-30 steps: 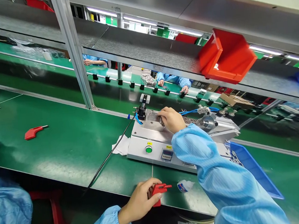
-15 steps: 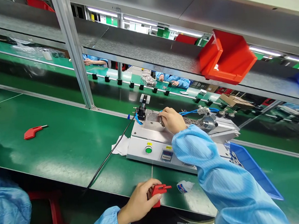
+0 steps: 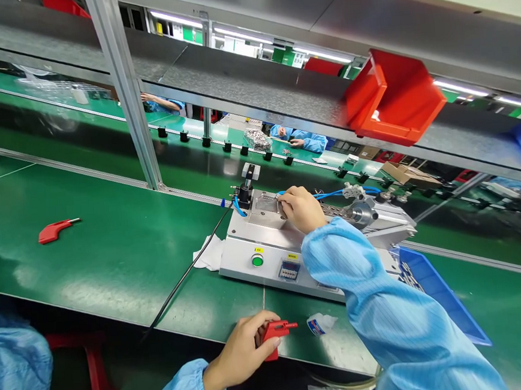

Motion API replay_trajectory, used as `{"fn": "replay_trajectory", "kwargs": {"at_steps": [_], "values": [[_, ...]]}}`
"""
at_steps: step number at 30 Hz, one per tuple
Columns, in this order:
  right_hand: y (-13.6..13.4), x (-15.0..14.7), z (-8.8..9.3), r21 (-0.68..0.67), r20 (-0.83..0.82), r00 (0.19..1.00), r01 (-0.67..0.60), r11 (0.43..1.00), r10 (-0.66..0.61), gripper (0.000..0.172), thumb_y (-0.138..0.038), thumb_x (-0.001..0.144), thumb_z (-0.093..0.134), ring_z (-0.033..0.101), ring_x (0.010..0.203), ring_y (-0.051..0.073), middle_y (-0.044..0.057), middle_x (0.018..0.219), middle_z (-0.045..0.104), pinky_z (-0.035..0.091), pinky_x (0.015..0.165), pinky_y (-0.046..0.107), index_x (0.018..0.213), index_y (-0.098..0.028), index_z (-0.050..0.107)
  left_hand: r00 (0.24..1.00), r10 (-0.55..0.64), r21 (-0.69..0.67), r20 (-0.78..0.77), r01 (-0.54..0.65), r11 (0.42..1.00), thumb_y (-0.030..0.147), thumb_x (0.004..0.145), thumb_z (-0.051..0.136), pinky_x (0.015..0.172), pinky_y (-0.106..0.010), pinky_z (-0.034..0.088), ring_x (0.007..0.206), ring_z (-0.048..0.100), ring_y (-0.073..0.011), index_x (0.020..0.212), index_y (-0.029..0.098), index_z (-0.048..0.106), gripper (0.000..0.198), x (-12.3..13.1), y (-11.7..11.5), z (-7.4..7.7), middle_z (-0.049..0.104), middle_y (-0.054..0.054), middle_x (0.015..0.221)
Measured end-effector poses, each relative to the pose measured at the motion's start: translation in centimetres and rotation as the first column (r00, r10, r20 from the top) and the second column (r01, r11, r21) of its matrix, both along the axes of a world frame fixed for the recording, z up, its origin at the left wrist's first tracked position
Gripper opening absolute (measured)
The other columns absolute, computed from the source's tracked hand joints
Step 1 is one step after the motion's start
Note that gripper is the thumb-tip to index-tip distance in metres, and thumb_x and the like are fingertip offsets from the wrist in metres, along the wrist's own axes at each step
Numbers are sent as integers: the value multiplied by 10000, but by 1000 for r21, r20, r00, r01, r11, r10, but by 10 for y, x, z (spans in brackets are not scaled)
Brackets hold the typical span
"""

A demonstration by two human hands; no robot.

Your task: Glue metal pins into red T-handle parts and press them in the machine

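Near the bench's front edge, my left hand point(image 3: 241, 354) grips a red plastic handle-shaped part point(image 3: 271, 345) with a narrow nose that points right. My right hand point(image 3: 304, 209) reaches to the top of a silver bench machine point(image 3: 244, 257). Its fingers are pinched together at the right end of a shallow metal recess point(image 3: 266, 203); whatever lies between them is hidden. On the machine's front are a green button point(image 3: 257, 261) and a small counter point(image 3: 289, 269). A small white bottle point(image 3: 321, 323) with a blue-and-red label lies right of my left hand.
Another red handle with a metal tip point(image 3: 54, 231) lies on the green bench at left. A black cable point(image 3: 181, 280) crosses the front edge beside a white cloth point(image 3: 208, 254). A blue tray point(image 3: 449, 300) holds metal parts. Overhead, a red bin point(image 3: 397, 100) sits on the shelf. Co-workers sit beyond.
Both of my hands stay in nearly the same places, with the red handle part still in the left. The view shifts very slightly. Co-workers' hands across the line have moved a little.
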State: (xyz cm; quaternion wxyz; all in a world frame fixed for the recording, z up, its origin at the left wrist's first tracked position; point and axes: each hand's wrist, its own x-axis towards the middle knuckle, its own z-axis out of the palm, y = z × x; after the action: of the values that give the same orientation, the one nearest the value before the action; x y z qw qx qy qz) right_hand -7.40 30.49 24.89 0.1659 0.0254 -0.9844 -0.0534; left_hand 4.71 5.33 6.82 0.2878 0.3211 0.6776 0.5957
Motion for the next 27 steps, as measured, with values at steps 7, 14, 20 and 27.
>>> {"fn": "replay_trajectory", "kwargs": {"at_steps": [7, 14, 20, 27], "values": [[6, 6, -2, -3, -16, 1000, -8, 1000, 8, 386, -234, 1059, 417, 583, 990, 285, 140, 1082, 713, 510, 886, 415, 1090, -213, 802, 1000, 6, -9, 10, -6, 1000, 302, 874, 673, 830, -300, 550, 895, 700, -217, 1207, 235, 739, 346, 0, 0, 2, 793, -53, 1048], [3, 10, 0, -12, 14, 1000, 23, 1000, -23, 376, -208, 1064, 418, 603, 1033, 288, 143, 1148, 716, 513, 911, 412, 1171, -201, 778, 1000, -10, 17, 9, 10, 1000, 287, 895, 656, 820, -291, 550, 916, 715, -218, 1208, 231, 730, 326, 1, 0, -2, 800, -55, 1058], [2, 12, -1, -7, 21, 1000, 24, 1000, -24, 390, -194, 1059, 403, 594, 1039, 289, 146, 1172, 708, 507, 916, 412, 1213, -195, 762, 1000, -5, 2, -16, 5, 1000, 283, 906, 657, 854, -302, 557, 948, 729, -224, 1212, 237, 729, 318, 2, -1, -4, 808, -55, 1078], [1, 11, -1, -9, 26, 999, 36, 999, -35, 387, -197, 1053, 411, 598, 1057, 292, 150, 1173, 699, 507, 933, 416, 1177, -191, 778, 998, -9, -8, -59, 8, 1000, 297, 916, 636, 909, -316, 552, 967, 726, -225, 1216, 245, 723, 316, 2, -2, 2, 809, -51, 1110]]}}
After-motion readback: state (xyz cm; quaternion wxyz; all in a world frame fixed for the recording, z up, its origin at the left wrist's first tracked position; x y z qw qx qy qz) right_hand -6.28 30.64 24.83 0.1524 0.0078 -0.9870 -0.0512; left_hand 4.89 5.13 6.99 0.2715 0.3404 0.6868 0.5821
